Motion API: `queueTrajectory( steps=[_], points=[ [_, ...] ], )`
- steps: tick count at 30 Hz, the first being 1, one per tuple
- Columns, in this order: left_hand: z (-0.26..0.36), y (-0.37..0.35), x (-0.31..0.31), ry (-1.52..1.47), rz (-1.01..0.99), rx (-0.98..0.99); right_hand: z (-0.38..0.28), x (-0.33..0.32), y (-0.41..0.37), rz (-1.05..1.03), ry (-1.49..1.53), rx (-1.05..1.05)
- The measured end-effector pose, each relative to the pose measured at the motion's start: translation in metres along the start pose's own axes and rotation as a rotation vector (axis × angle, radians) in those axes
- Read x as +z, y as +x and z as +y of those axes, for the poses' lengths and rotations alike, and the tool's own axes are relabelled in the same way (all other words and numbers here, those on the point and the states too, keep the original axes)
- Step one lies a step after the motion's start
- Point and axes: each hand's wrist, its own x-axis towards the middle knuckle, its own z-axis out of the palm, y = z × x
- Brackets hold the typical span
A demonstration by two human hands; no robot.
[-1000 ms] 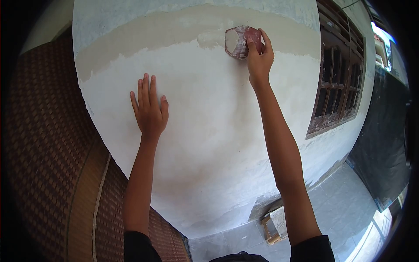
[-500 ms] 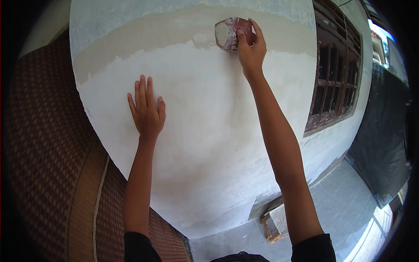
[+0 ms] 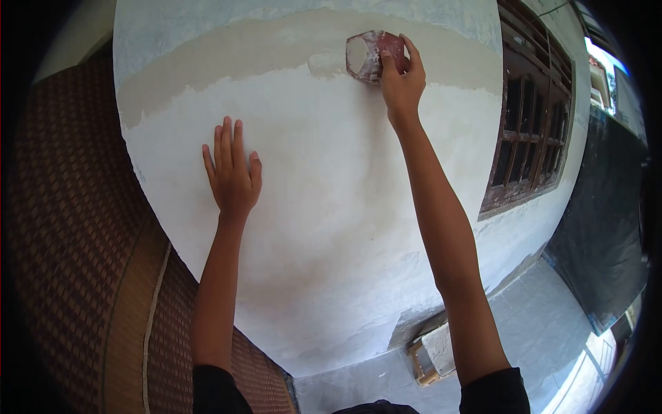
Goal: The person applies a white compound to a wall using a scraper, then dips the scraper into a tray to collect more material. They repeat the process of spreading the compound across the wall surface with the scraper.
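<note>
My right hand grips a dark red putty scraper high on the wall, thumb on its near face and fingers round its right edge. A blob of pale putty sits on the scraper's left part. Just left of the scraper, a small lighter patch of putty lies on the beige-grey band that crosses the upper wall. Lower and to the left, my left hand rests flat against the white wall, fingers pointing up and thumb apart, with nothing in it.
A brown wooden window is set in the wall at right. Woven brown matting hangs along the left. On the grey tiled floor stands a small wooden-framed item, partly hidden by my right arm. A dark sheet hangs far right.
My right hand and the scraper appear slightly farther right in view. The wall and window have shifted slightly too, as the camera moved. My left hand stays flat on the wall.
</note>
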Motion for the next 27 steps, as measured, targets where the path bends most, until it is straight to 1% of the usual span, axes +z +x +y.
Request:
queueTrajectory(
  steps=[1, 2, 4, 5, 7, 8, 10, 11, 12, 14, 16, 18, 20, 21, 22, 24, 25, 27],
  points=[
    [0.000, 0.000, 0.000, -0.002, 0.002, -0.002, 0.007, -0.014, 0.007, 0.058, 0.040, 0.044],
    [0.000, 0.000, 0.000, -0.002, 0.003, -0.002, 0.015, -0.026, 0.012, 0.157, 0.025, -0.015],
    [0.001, 0.001, 0.002, 0.039, 0.035, -0.004, 0.014, -0.044, 0.015, 0.252, 0.087, 0.063],
    [0.002, 0.001, 0.002, 0.037, 0.035, -0.003, 0.016, -0.044, 0.014, 0.254, 0.086, 0.063],
    [0.002, 0.001, 0.002, 0.036, 0.036, -0.006, 0.001, -0.034, 0.004, 0.140, 0.337, 0.022],
    [0.002, 0.001, 0.002, 0.031, 0.035, -0.002, -0.007, -0.024, -0.004, 0.046, 0.371, 0.009],
    [0.001, 0.000, 0.001, 0.008, 0.013, -0.003, -0.011, -0.004, -0.015, -0.108, 0.196, -0.064],
    [0.001, 0.001, 0.001, 0.005, 0.011, 0.000, -0.012, 0.002, -0.019, -0.141, 0.109, -0.075],
    [0.000, 0.001, 0.000, 0.002, 0.008, 0.001, -0.011, 0.004, -0.022, -0.173, 0.022, -0.084],
    [0.000, 0.000, 0.000, -0.002, 0.003, -0.001, -0.003, -0.006, -0.017, -0.151, -0.005, -0.080],
    [-0.001, 0.000, 0.002, -0.004, 0.021, 0.008, 0.021, -0.031, -0.002, 0.039, 0.054, 0.085],
    [0.000, 0.001, 0.001, 0.013, 0.017, -0.003, 0.043, -0.060, 0.006, 0.179, 0.133, 0.111],
    [0.000, 0.002, 0.001, 0.025, 0.016, -0.014, 0.037, -0.084, 0.001, 0.214, 0.224, 0.145],
    [-0.001, 0.001, 0.002, 0.005, 0.019, -0.011, 0.030, -0.094, -0.006, 0.164, 0.218, 0.164],
    [-0.001, 0.001, 0.002, -0.017, 0.020, -0.006, 0.024, -0.098, -0.013, 0.168, 0.209, 0.163],
    [-0.002, 0.000, 0.000, -0.044, 0.006, -0.007, 0.014, -0.108, -0.029, 0.208, 0.246, 0.273],
    [-0.001, 0.001, -0.002, -0.058, -0.001, -0.009, 0.015, -0.117, -0.036, 0.215, 0.235, 0.274],
    [0.004, -0.001, -0.005, -0.115, 0.006, -0.029, 0.025, -0.139, -0.054, 0.101, 0.240, 0.394]
  ],
)
